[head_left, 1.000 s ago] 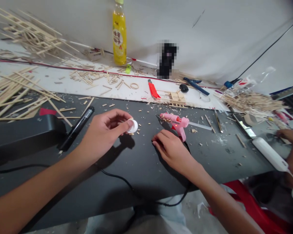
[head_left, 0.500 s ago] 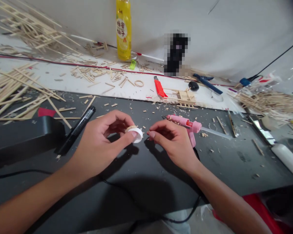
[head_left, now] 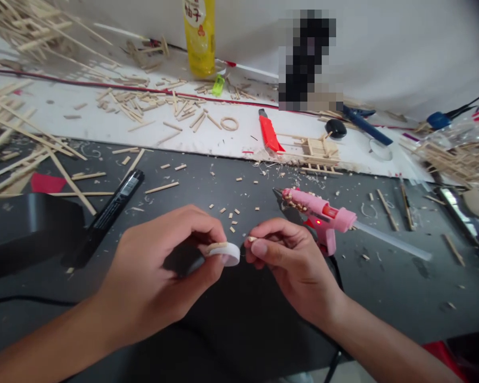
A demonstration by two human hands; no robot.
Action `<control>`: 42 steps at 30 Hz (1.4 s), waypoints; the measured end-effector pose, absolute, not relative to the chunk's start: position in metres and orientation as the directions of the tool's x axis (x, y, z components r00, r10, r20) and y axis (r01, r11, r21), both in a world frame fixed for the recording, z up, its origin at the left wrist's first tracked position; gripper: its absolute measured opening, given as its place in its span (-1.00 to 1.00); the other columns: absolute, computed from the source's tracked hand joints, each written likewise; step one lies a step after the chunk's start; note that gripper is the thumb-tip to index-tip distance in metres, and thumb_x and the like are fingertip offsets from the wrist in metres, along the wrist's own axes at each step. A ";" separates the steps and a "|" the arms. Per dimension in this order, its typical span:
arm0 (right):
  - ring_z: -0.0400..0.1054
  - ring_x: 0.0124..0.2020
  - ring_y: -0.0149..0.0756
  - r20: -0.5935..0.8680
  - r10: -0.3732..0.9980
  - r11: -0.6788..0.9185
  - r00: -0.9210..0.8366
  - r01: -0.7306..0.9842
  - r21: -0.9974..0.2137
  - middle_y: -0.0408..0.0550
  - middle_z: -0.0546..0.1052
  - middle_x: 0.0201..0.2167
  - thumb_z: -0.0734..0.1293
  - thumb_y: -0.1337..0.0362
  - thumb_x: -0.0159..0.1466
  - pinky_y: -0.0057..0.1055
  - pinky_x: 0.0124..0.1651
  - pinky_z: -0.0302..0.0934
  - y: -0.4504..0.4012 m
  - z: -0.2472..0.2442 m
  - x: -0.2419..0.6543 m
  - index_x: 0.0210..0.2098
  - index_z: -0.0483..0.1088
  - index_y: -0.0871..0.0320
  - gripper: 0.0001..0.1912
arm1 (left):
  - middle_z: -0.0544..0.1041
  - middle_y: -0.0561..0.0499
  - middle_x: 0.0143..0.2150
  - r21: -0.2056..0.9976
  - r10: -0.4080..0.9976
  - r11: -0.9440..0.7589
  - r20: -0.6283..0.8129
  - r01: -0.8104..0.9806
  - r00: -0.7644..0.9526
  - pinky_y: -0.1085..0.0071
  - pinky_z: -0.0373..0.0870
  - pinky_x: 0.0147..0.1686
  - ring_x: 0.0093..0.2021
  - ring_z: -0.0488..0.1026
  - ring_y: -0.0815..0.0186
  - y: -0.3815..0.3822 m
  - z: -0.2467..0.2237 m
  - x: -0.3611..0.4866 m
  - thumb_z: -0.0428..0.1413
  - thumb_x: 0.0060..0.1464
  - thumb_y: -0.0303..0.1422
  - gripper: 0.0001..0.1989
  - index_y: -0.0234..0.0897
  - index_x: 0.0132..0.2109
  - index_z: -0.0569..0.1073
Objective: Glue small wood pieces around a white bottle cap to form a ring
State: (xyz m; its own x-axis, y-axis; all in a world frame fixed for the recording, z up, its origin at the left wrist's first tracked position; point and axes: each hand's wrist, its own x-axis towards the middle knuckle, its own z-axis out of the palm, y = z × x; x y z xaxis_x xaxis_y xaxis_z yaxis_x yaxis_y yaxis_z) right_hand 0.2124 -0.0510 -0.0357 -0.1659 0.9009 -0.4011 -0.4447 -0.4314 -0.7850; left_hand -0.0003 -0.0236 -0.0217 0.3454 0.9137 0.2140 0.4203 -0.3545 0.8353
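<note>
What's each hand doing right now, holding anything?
Left hand: closed, fingers pinching the small white disc.
Right hand: closed, fingers pinching a tiny wood piece beside the disc; pink glue gun lies untouched behind it.

yellow bottle (head_left: 199, 37) top cropped (label too)
</note>
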 end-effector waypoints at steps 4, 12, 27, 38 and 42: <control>0.50 -0.42 -0.49 -0.419 0.892 -0.449 -0.171 -0.449 -0.773 -0.21 0.67 -0.46 0.65 0.34 0.17 -0.61 -0.35 0.32 -0.053 -0.036 0.214 -0.30 0.71 -0.01 -0.86 | 0.62 0.21 -0.32 0.826 0.898 -0.382 0.225 0.415 0.378 0.50 0.36 -0.34 -0.37 0.53 0.41 -0.022 -0.023 0.000 0.25 0.20 -0.40 -0.90 -0.04 -0.22 0.53; 0.51 -0.32 -0.54 -0.402 0.885 -0.464 -0.236 -0.524 -0.714 -0.27 0.68 -0.36 0.64 0.42 0.16 -0.66 -0.23 0.38 -0.063 -0.035 0.204 -0.33 0.71 -0.04 -0.80 | 0.63 0.19 -0.30 0.768 0.854 -0.459 0.243 0.446 0.460 0.50 0.45 -0.31 -0.37 0.56 0.37 -0.021 -0.025 -0.003 0.22 0.24 -0.38 -0.91 -0.03 -0.18 0.50; 0.52 -0.35 -0.52 -0.518 0.810 -0.573 -0.273 -0.556 -0.602 -0.28 0.69 -0.41 0.68 0.46 0.02 -0.65 -0.21 0.38 -0.060 -0.034 0.202 -0.39 0.70 -0.01 -0.74 | 0.66 0.19 -0.23 0.764 0.838 -0.498 0.303 0.410 0.454 0.46 0.50 -0.22 -0.26 0.64 0.35 -0.025 -0.031 -0.002 0.21 0.26 -0.45 -0.82 0.01 -0.11 0.49; 0.58 -0.28 -0.53 -0.465 0.833 -0.549 -0.298 -0.538 -0.640 -0.28 0.71 -0.34 0.61 0.46 0.19 -0.66 -0.15 0.43 -0.060 -0.037 0.208 -0.33 0.69 -0.02 -0.79 | 0.74 0.27 -0.18 0.652 0.808 -0.580 0.381 0.488 0.450 0.63 0.54 -0.18 -0.28 0.69 0.46 -0.022 -0.025 -0.002 0.25 0.26 -0.40 -0.83 0.01 -0.07 0.53; 0.58 -0.29 -0.53 -0.473 0.827 -0.558 -0.304 -0.555 -0.617 -0.28 0.72 -0.35 0.62 0.47 0.16 -0.66 -0.14 0.43 -0.060 -0.035 0.207 -0.35 0.68 -0.01 -0.78 | 0.76 0.25 -0.18 0.623 0.796 -0.601 0.412 0.500 0.444 0.61 0.54 -0.25 -0.30 0.70 0.45 -0.022 -0.023 -0.002 0.23 0.28 -0.39 -0.86 0.00 -0.08 0.54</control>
